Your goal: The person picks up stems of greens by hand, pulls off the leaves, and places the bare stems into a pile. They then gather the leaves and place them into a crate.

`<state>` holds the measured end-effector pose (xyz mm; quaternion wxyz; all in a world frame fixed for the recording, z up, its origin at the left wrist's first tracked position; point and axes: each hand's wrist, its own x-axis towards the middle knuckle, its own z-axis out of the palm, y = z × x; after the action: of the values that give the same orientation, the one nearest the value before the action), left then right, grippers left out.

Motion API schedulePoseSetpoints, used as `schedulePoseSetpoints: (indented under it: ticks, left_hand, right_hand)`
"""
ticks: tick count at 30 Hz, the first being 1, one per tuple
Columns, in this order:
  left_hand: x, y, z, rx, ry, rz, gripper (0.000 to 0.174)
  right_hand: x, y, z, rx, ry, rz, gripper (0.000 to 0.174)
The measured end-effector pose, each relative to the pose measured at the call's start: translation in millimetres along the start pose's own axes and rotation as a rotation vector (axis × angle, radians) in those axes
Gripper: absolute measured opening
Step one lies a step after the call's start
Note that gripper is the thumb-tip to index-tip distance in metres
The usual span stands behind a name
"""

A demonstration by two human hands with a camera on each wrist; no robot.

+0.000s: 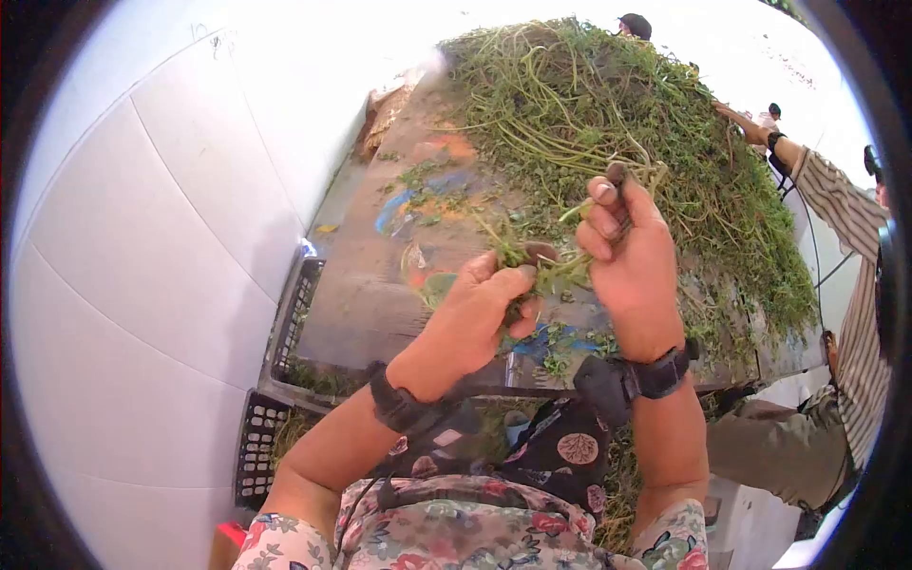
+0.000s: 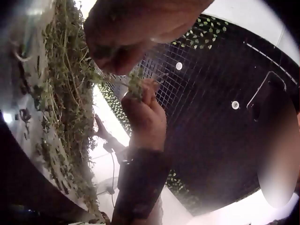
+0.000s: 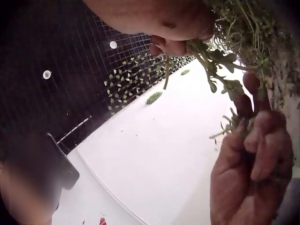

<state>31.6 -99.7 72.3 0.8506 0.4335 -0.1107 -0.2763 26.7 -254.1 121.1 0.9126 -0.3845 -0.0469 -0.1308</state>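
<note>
My left hand grips a small bunch of green stems over the near part of the table. Opposite it, my right hand pinches a leafy sprig between thumb and fingers. Leafy green bits span the gap between the hands. In the right wrist view, short cut-looking stem ends poke out of the left hand. The right hand shows below the left one in the left wrist view. A large heap of leafy stems lies beyond both hands.
Loose leaves litter the tabletop near me. Black plastic crates stand at the table's left edge, beside a white wall. On the right, a person in a striped sleeve reaches to the heap. Another head shows behind it.
</note>
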Motion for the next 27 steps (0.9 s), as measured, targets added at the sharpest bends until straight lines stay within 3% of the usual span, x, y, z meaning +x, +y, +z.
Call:
schedulePoseSetpoints:
  ticks: [2, 9, 11, 14, 17, 20, 23, 25, 26, 27]
  left_hand:
    - [2, -2, 0, -0.018, -0.116, -0.071, 0.016]
    - [0, -5, 2, 0.323, -0.119, -0.133, 0.015]
    - [2, -8, 0, 0.384, -0.054, -0.107, 0.013]
    - [-1, -4, 3, 0.461, -0.121, -0.065, 0.011]
    - [-2, -6, -2, 1.023, -0.221, 0.456, 0.016]
    - [-16, -1, 3, 1.259, -0.271, 0.466, 0.014]
    - [-22, -8, -6, 1.399, -0.396, 0.634, 0.008]
    - [-18, 9, -34, 1.4, -0.359, 0.714, 0.01]
    - [-18, 17, -49, 1.401, -0.331, 0.747, 0.012]
    - [-19, 22, -60, 0.858, -0.319, 0.476, 0.014]
  right_hand:
    - [-2, 9, 8, -0.04, 0.033, -0.013, 0.013]
    - [-12, 26, 13, -0.41, 0.073, -0.162, 0.025]
    - [-14, 24, 18, -0.226, 0.046, -0.06, 0.024]
    - [-18, 18, 12, -0.151, -0.076, 0.079, 0.02]
    - [-25, 9, 14, -0.258, -0.083, 0.256, 0.021]
    - [-36, 0, 15, -0.308, -0.128, 0.409, 0.022]
    - [-37, -15, 5, -0.361, -0.097, 0.446, 0.021]
    - [-33, -35, -4, -0.416, 0.068, 0.242, 0.023]
    - [-29, -47, -12, -0.394, 0.056, 0.18, 0.025]
    - [-26, -55, -21, -0.369, 0.043, 0.123, 0.026]
